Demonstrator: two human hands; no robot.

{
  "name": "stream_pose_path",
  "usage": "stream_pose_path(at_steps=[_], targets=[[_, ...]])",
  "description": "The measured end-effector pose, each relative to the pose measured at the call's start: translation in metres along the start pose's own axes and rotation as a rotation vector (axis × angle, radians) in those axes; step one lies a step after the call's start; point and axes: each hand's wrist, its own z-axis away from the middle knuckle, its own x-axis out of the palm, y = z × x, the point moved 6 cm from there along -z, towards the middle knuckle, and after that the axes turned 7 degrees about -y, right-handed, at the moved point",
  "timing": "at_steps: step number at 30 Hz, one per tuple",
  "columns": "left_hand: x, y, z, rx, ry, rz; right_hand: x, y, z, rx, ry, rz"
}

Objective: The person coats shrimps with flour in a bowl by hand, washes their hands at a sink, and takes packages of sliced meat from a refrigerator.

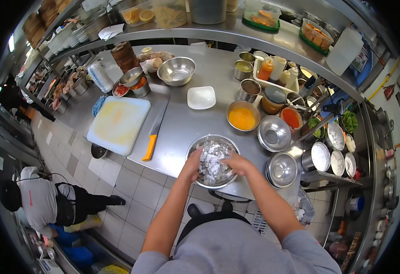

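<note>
Bowl [218,185] at bench [181,123] 6 o'clock, powder [214,160] over lumpy pieces. Looks like hand mixing: left hand [191,165] at its 9, right hand [239,163] at 3, both inside; can't tell if fingers are apart or clamped. Powder's patchy, calls for scooping from below. Co-worker's shirt [36,201]: red print, unreadable.

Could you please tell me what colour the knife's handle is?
The knife's handle is orange, seen best in the head view.

no readable text, red lettering [31,197] on grey shirt [40,209] too small
</note>
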Motion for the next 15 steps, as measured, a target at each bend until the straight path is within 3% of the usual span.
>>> stream_pose_path(at_steps=[2, 3, 4, 7, 9, 13, 15], targets=[[-0.01, -0.016, -0.02, -0.069, 0.026, 0.041, 0.015, 0.017, -0.011, 0.116, 0.127, -0.091], [-0.009, -0.027, -0.033, -0.037, -0.106, 0.175, 0.019, 0.019, -0.014, 0.109, 0.123, -0.101], [-0.004, -0.026, -0.039, -0.001, -0.245, 0.309, 0.023, 0.017, -0.018, 0.118, 0.057, -0.14], [-0.004, -0.027, -0.042, 0.062, -0.206, 0.357, 0.021, 0.025, -0.031, 0.097, -0.055, -0.203], [0.001, -0.022, -0.029, 0.074, -0.24, 0.38, 0.028, 0.016, -0.034, -0.146, -0.25, -0.195], [0.007, -0.002, 0.001, 0.159, -0.205, 0.38, 0.013, -0.013, -0.017, -0.355, -0.053, 0.169], [0.008, 0.005, 0.01, 0.192, -0.186, 0.371, 0.011, -0.039, -0.005, -0.403, -0.064, 0.22]])
